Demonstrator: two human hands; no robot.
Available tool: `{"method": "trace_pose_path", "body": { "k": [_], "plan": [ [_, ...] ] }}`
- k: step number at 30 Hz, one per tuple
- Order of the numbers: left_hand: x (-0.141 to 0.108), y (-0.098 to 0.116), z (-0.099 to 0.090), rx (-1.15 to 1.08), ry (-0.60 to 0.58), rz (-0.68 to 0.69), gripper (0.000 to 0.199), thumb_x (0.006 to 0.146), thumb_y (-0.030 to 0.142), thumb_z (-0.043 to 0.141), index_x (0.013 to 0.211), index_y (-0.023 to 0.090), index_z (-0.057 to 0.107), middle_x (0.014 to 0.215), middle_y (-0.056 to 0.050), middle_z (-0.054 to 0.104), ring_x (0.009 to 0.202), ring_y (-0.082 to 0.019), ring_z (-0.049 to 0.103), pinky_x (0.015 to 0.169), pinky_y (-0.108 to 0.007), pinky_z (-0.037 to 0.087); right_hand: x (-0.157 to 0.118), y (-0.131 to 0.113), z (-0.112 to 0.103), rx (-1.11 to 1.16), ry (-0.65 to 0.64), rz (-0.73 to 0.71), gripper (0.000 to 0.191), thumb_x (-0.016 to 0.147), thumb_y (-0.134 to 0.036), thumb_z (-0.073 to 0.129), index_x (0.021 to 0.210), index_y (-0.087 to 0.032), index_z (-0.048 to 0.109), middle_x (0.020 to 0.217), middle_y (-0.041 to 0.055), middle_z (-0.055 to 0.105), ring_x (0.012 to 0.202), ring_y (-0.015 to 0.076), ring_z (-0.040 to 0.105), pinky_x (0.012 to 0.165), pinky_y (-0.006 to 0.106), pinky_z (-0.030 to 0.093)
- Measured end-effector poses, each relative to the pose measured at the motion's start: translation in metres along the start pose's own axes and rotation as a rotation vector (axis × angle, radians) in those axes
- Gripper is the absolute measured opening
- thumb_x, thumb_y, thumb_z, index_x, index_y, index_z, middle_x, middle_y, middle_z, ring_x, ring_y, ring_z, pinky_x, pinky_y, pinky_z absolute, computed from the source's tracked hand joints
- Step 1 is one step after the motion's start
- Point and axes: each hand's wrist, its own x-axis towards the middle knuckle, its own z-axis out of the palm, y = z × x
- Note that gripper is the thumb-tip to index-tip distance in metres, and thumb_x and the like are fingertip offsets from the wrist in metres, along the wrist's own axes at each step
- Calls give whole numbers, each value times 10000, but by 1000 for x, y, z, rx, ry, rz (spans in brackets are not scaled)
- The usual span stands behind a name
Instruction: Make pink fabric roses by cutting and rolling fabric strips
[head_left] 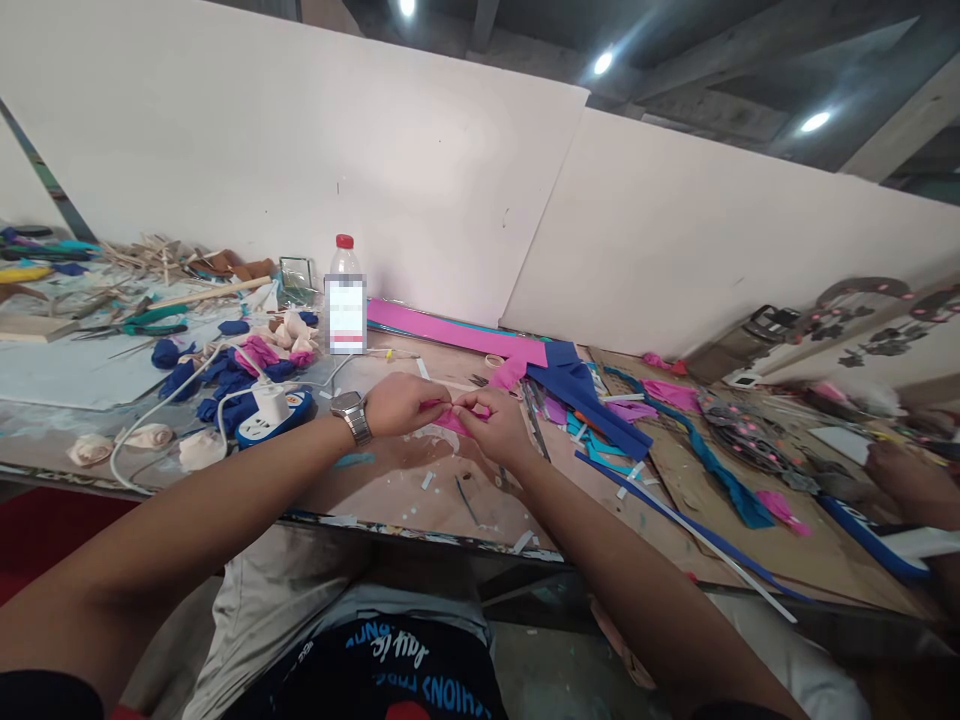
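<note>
Left grip: the left hand (pixel 397 405), with a watch (pixel 352 415) at its wrist, pinches one side of a small pink cloth (pixel 450 421).
Right grip: the right hand (pixel 495 425) pinches the other side, its fingertips just beside the left ones.
Small pink cloth: between the two hands, low over the counter (pixel 390 490); mostly covered by fingers, so its folds cannot be told. It seems to be partway through shaping.
Long pink strip: a flat pink strip (pixel 457 335) lies beyond the hands near the white board (pixel 300 150); it looks unworked.
Blue strips: flat blue cloth (pixel 607 408) lies to the right, seemingly also unworked.
Bunched pieces: to the left sit blue bunches (pixel 180 380), pink bunches (pixel 259 352) and cream bunches (pixel 90 449); these look done, or further along than the piece in hand.
Left to do: judging by the flat strips, more shaping could follow this piece; how many pieces are wanted cannot be told.
Further out: a power strip (pixel 259 430) and a bottle (pixel 346 310) stand left of the hands; another person's hand (pixel 900 480) shows at the far right, blurred.
</note>
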Motion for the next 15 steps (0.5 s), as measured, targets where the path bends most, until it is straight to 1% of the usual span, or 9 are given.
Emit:
{"method": "trace_pose_path", "body": {
  "k": [5,9,12,15],
  "plan": [
    [-1,1,0,7,-17,27,372,1015,445,443,928,223,729,842,-66,754,734,-194,640,621,-300,287,1,0,0,24,-24,-7,146,846,-193,623,708,-216,666,710,5,705,696,186,628,709,326,456],
    [-1,2,0,-61,-13,9,343,1000,436,469,939,223,730,819,-57,743,718,-187,626,629,-291,300,1,0,0,12,-46,-33,176,871,-219,608,696,-215,632,692,2,672,688,179,602,705,322,440],
    [-2,3,-4,-141,-18,-18,319,965,439,515,940,204,730,757,-48,718,662,-171,594,625,-280,311,1,1,1,13,-30,-35,165,896,-272,626,746,-214,665,731,13,697,715,187,622,718,328,449],
    [-2,3,-6,-188,-24,-35,288,928,421,562,904,189,731,716,-39,699,625,-156,567,612,-271,306,0,2,1,14,-27,-30,103,882,-271,665,809,-217,714,794,27,745,760,201,658,747,342,462]
  ]
}}
